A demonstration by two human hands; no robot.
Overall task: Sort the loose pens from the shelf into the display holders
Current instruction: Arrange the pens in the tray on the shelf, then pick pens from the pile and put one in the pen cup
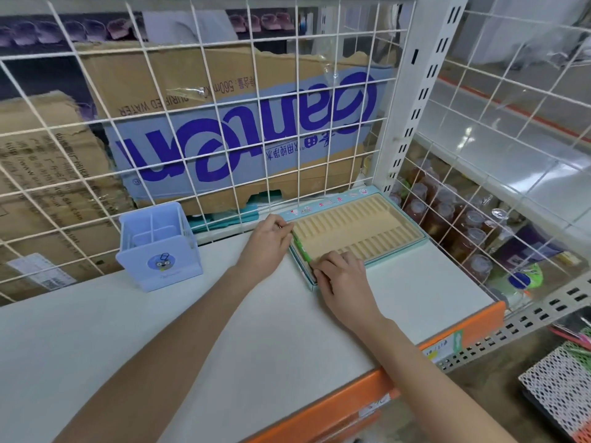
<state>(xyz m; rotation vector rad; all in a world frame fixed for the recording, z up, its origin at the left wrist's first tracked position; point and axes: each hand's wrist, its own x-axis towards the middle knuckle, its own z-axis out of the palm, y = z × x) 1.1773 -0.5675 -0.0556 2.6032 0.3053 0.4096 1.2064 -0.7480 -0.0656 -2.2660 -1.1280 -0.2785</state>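
A flat display tray (358,225) with beige grooved slots lies on the white shelf (224,330) at the back right. A green pen (300,247) lies in its leftmost slot. My left hand (267,241) pinches the pen's far end at the tray's back left corner. My right hand (343,279) holds the pen's near end at the tray's front left corner, fingers curled. A light blue square pen holder (160,247) with dividers stands on the shelf to the left, apart from both hands; I see nothing in it.
White wire grids wall the shelf at the back and right, with cardboard boxes (224,123) behind. Bottles (447,219) sit beyond the right grid. A white mesh basket (559,388) and several pens (572,337) lie at the lower right. The shelf's front edge is orange.
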